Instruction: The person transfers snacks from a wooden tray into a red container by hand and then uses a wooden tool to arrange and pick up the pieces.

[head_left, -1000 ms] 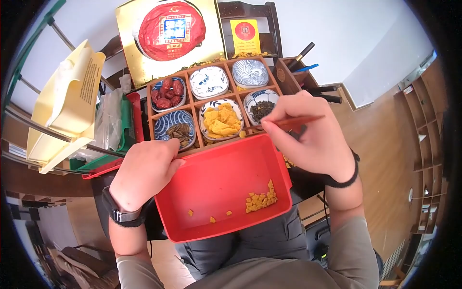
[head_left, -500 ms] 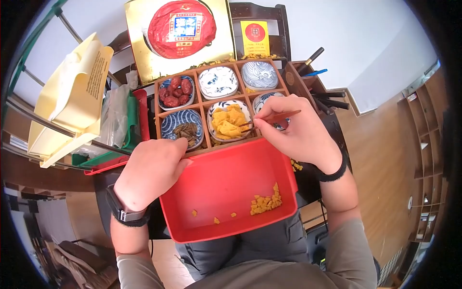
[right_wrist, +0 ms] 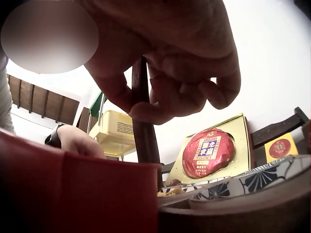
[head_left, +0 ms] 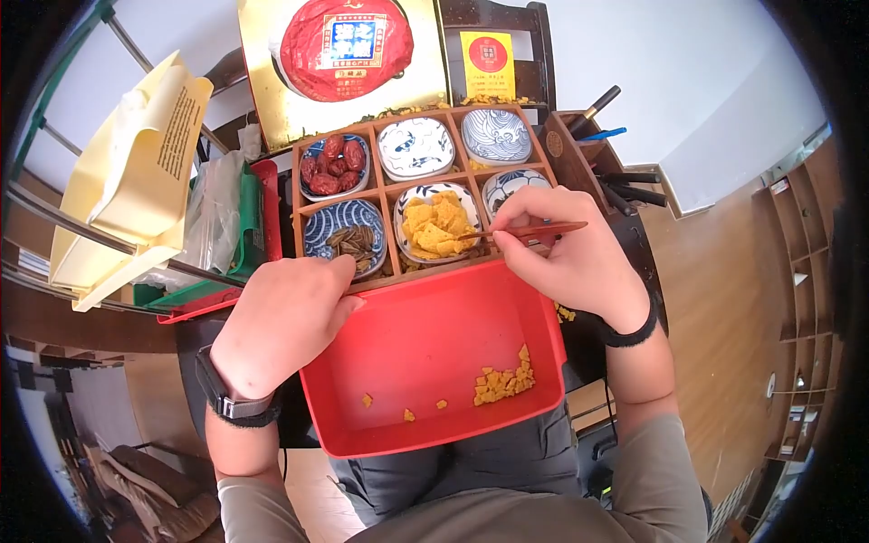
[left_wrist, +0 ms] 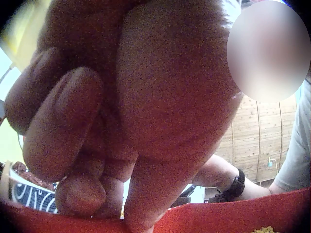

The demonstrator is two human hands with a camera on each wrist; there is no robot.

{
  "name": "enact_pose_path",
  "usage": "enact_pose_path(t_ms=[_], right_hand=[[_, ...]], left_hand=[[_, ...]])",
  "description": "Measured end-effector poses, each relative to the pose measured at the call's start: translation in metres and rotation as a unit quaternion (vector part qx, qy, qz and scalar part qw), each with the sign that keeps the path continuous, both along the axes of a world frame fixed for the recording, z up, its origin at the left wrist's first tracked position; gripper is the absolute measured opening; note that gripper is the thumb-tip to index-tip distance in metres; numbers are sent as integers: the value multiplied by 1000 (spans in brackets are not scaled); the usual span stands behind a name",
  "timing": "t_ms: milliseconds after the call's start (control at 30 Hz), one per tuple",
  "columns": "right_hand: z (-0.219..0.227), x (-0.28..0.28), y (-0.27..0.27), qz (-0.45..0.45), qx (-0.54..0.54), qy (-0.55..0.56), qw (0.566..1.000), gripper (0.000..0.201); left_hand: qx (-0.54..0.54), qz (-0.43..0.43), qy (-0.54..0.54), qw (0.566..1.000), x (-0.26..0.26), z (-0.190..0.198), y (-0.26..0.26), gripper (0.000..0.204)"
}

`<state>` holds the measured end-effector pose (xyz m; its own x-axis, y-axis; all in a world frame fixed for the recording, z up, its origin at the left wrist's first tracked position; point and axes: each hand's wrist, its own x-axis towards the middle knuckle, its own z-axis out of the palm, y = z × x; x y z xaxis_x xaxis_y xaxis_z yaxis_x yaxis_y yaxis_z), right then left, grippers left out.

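My right hand [head_left: 579,258] pinches reddish-brown wooden tweezers [head_left: 554,228] between thumb and fingers. Their tips reach left to the yellow crisp pieces [head_left: 434,222] heaped in a white bowl with dark leaf patterns. In the right wrist view the tweezers [right_wrist: 146,138] point down past the red tray's corner. With its thumb on the near side, my left hand [head_left: 285,312] grips the far rim of the red plastic tray [head_left: 407,317], beside the wooden box. Small yellow bits [head_left: 502,380] lie mostly in the tray's near right corner.
The divided wooden box [head_left: 385,213] holds several patterned bowls, including red dates [head_left: 333,167] and dark seeds [head_left: 353,244]. Behind stands a gold box [head_left: 272,109] with a red round package. A pen holder [head_left: 579,154] is at the right, and a cream bin [head_left: 136,172] at the left.
The tweezer tips have moved from the bowl's front right edge up onto the yellow pieces, opening and then coming together. The left hand keeps its hold; the head view has shifted slightly.
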<state>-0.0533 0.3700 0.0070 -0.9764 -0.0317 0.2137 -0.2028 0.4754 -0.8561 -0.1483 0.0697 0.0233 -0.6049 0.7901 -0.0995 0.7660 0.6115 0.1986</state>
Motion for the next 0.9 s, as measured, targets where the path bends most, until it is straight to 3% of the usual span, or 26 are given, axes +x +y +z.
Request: enact_pose_path(t_ms=[133, 333, 533, 667, 733, 900], right_hand=[[-6, 0, 1, 22, -26, 12, 999, 8], [0, 2, 3, 51, 28, 21, 998, 11], [0, 8, 2, -1, -40, 52, 998, 10], [15, 24, 6, -32, 18, 108, 993, 12], [20, 33, 3, -29, -5, 123, 992, 13], [28, 50, 0, 2, 70, 137, 988, 18]], left_hand=[[-1, 4, -5, 1000, 0, 1, 1, 23], [2, -1, -2, 1000, 0, 1, 0, 23], [5, -10, -1, 1000, 0, 1, 0, 22], [-4, 1, 0, 1000, 1, 2, 1, 24], [-4, 6, -5, 1000, 2, 3, 1, 24], [16, 5, -7, 1000, 1, -3, -1, 26]])
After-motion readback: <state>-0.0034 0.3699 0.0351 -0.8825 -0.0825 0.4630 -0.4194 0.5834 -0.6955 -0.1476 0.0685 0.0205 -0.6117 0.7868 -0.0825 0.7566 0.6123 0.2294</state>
